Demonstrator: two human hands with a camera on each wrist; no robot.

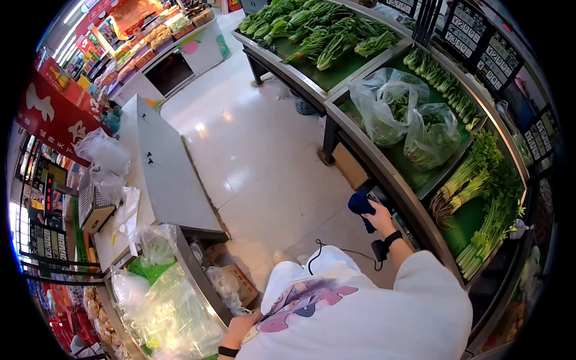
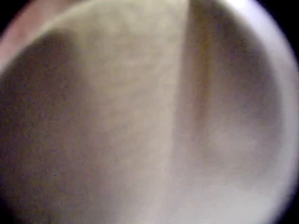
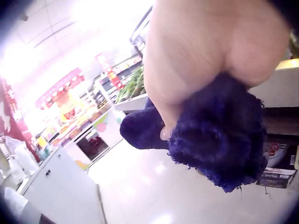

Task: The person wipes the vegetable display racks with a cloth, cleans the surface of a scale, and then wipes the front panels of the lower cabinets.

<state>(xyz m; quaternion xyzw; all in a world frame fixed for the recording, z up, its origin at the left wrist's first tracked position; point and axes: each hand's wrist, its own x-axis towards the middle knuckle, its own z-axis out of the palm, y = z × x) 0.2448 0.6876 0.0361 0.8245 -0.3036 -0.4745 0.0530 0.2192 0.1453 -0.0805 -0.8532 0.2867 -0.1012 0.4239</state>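
The right hand (image 1: 381,221) grips a dark blue cloth (image 3: 219,140) bunched in and below its fingers, and its frayed end could snag on the vegetable stand (image 1: 403,191) near them and pull loose; the left hand (image 1: 241,329) is by the shirt (image 1: 372,306), finger state unclear.

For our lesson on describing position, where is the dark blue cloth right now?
In the head view, the dark blue cloth is right of centre, in the person's right hand, beside the vegetable stand.
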